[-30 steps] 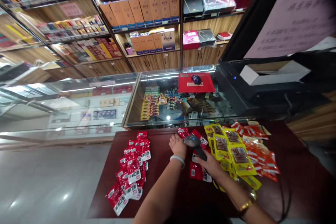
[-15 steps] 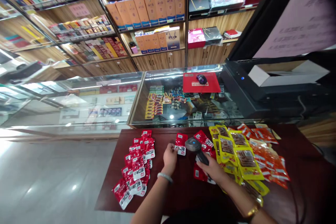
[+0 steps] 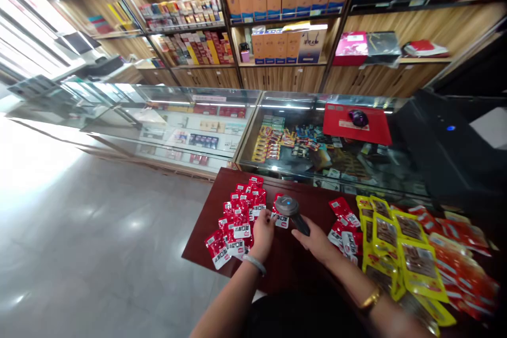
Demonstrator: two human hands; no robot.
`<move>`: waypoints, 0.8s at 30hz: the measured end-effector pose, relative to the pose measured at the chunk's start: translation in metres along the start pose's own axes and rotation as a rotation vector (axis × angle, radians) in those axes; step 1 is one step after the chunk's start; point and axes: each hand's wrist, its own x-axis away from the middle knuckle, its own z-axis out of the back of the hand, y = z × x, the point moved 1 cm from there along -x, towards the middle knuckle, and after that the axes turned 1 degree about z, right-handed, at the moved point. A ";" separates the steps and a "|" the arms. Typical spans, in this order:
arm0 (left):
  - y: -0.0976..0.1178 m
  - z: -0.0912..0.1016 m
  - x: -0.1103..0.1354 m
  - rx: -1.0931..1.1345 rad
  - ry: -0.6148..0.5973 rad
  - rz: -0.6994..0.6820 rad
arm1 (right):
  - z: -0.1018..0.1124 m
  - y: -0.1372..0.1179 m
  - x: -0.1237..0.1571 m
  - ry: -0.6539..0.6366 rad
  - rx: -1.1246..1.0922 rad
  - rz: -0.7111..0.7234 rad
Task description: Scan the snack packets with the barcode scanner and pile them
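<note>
Fingers on L hand (image 3: 262, 232) pinch red packet (image 3: 282, 220) by pile (image 3: 237, 216) nr table (image 3: 317, 198) edge; R hand (image 3: 317, 240) grips scanner (image 3: 289, 206), bare wood beside.

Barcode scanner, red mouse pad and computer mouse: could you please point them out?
barcode scanner (image 3: 287, 204), head view, its head.
red mouse pad (image 3: 376, 130), head view, bare right part.
computer mouse (image 3: 358, 117), head view, its back.
</note>
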 end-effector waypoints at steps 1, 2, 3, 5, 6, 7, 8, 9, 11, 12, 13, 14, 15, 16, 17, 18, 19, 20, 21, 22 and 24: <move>-0.003 0.005 0.000 0.014 0.007 -0.002 | -0.006 -0.001 -0.002 -0.010 0.006 -0.004; -0.005 0.011 0.000 0.030 0.011 -0.008 | -0.011 -0.002 -0.004 -0.016 0.012 -0.006; -0.008 0.017 0.001 0.041 0.014 -0.016 | -0.015 -0.002 -0.006 -0.022 0.016 -0.009; -0.014 0.029 0.001 0.041 0.029 -0.019 | -0.024 -0.003 -0.008 -0.047 0.028 -0.006; -0.017 0.035 0.001 0.022 0.043 -0.007 | -0.028 -0.004 -0.009 -0.065 0.035 -0.003; -0.021 0.041 0.000 -0.005 0.060 0.016 | -0.032 -0.004 -0.010 -0.082 0.041 0.001; -0.025 0.047 0.000 -0.035 0.082 0.050 | -0.036 -0.004 -0.011 -0.097 0.046 0.005; -0.029 0.053 -0.001 -0.065 0.105 0.088 | -0.040 -0.004 -0.011 -0.109 0.048 0.010; -0.034 0.065 -0.003 -0.110 0.145 0.145 | -0.046 -0.004 -0.012 -0.128 0.048 0.016; -0.036 0.071 -0.005 -0.125 0.160 0.163 | -0.049 -0.004 -0.012 -0.138 0.047 0.018; -0.037 0.076 -0.006 -0.138 0.170 0.179 | -0.051 -0.004 -0.012 -0.148 0.045 0.017; -0.038 0.081 -0.008 -0.155 0.175 0.194 | -0.053 -0.004 -0.012 -0.157 0.043 0.015; -0.039 0.085 -0.010 -0.175 0.177 0.206 | -0.054 -0.005 -0.012 -0.165 0.040 0.011; -0.039 0.089 -0.012 -0.192 0.178 0.218 | -0.055 -0.006 -0.012 -0.170 0.036 0.008; -0.039 0.092 -0.013 -0.207 0.178 0.224 | -0.055 -0.007 -0.011 -0.171 0.032 0.005; -0.039 0.095 -0.014 -0.221 0.180 0.222 | -0.054 -0.008 -0.011 -0.169 0.027 0.002; -0.040 0.097 -0.014 -0.239 0.181 0.211 | -0.052 -0.009 -0.010 -0.163 0.022 0.000; -0.040 0.098 -0.013 -0.264 0.188 0.191 | -0.050 -0.010 -0.009 -0.153 0.016 -0.002; -0.039 0.100 -0.013 -0.301 0.203 0.164 | -0.047 -0.010 -0.008 -0.141 0.010 -0.005; -0.038 0.100 -0.012 -0.350 0.228 0.133 | -0.043 -0.010 -0.006 -0.126 0.004 -0.009; -0.033 0.097 -0.010 -0.453 0.287 0.051 | -0.034 -0.009 -0.002 -0.092 -0.009 -0.025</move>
